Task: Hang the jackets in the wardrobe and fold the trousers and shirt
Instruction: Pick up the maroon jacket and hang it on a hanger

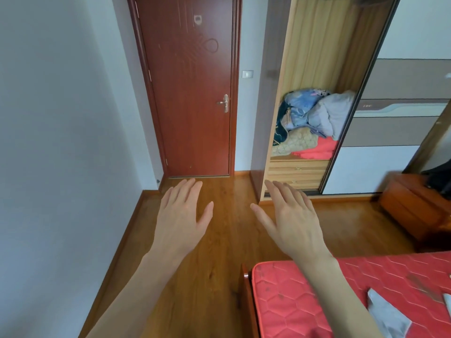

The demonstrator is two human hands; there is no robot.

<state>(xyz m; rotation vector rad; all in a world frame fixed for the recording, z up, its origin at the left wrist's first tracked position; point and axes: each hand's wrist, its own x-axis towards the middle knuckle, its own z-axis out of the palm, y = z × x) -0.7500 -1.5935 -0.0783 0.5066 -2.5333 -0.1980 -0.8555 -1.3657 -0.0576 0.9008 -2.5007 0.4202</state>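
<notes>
Head view of a bedroom. Both hands are held out, palms down, over the wooden floor [219, 240]: the left hand [181, 215] and the right hand [291, 218] have fingers [188, 191] straight and lightly spread, and neither holds or touches anything. This empty, level posture probably marks a pause between steps, not a grasp. The wardrobe [314, 98] stands ahead and to the right with its sliding door [390, 132] drawn aside, so the hanging space is reachable; only the lower part of that space shows, stacked with folded bedding [314, 118] above a drawer [296, 168], and any rail lies at the blurred top edge. No hung jacket can be made out. On the bed [317, 301], at lower right, a grey garment [385, 313] lies flat on the red mattress, apparently one of the pieces to be folded; which piece cannot be told. A dark item [439, 179] rests on the bedside cabinet [412, 206], possibly a jacket. The closed door [192, 93] is left of the wardrobe.
</notes>
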